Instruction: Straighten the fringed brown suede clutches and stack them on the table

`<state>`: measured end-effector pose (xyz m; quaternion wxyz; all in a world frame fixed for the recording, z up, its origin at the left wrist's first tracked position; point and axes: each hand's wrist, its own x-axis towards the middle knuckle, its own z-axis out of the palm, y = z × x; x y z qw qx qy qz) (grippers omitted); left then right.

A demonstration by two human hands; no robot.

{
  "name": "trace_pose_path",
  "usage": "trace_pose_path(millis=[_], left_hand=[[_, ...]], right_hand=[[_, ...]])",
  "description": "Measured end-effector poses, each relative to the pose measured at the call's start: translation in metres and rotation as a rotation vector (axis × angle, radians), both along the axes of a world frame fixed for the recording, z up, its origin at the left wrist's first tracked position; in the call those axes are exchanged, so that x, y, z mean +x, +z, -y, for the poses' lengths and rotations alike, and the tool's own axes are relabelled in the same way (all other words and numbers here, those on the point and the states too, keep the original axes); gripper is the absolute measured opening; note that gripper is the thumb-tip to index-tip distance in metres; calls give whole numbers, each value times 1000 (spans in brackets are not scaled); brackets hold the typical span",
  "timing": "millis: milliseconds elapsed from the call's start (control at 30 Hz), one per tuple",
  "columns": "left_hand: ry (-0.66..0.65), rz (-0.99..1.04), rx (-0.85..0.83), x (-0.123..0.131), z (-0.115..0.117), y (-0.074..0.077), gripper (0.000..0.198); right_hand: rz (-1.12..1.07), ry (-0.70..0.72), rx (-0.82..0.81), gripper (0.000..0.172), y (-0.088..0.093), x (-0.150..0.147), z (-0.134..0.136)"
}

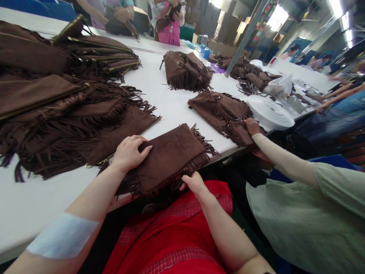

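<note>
A brown suede-like fringed bag (171, 156) lies at the table's near edge, its flat side up and its fringe spilling out at the right and along the front. My left hand (129, 152) grips its left end, thumb on the flat face and the other fingers over the far edge. Along the near edge, my right hand (194, 183) is closed on the bag's front side by the fringe; part of its fingers is hidden underneath. Just left of my left hand lies a big pile of similar fringed bags (85, 125) with brass-coloured zips.
At my right, a co-worker's hand (252, 126) is on another brown bag (219, 106). Farther back on the white table (154, 85) sits a fringed stack (186, 70). A white roll (269, 112) lies beyond the co-worker's hand, and a metal post (245, 42) rises behind.
</note>
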<state>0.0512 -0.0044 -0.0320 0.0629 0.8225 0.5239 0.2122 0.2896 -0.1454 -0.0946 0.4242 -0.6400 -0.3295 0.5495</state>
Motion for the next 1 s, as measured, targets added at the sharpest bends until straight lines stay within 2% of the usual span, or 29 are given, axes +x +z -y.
trace_pose_path(millis=[233,400,633,733,767,867,933,1000], left_hand=[[-4,9,-1,-1,-2,-3,44],[-4,24,-5,0,-2,-2,43],[-30,2,15,-2,-3,-6,45],[-36,-7,16,-2,-3,-8,45],[-34,0,15,-2,-3,-8,45],[-20,21,9,-2,-3,-8,43],[-17,23,3,-2,-4,-7,43],[-20,18,2,-2,-5,-7,43]], right_hand=[[98,19,-126,15,-24,16,11],[150,35,-154,13,-32,24,15],[271,106,-208,15,-52,21,17],[275,62,-192,10,-59,19,20],[270,30,-172,6,-59,19,20],[181,-150,7,19,-48,20,16],[27,-251,182,26,-33,21,15],[-152,-254,297,29,-15,19,15]])
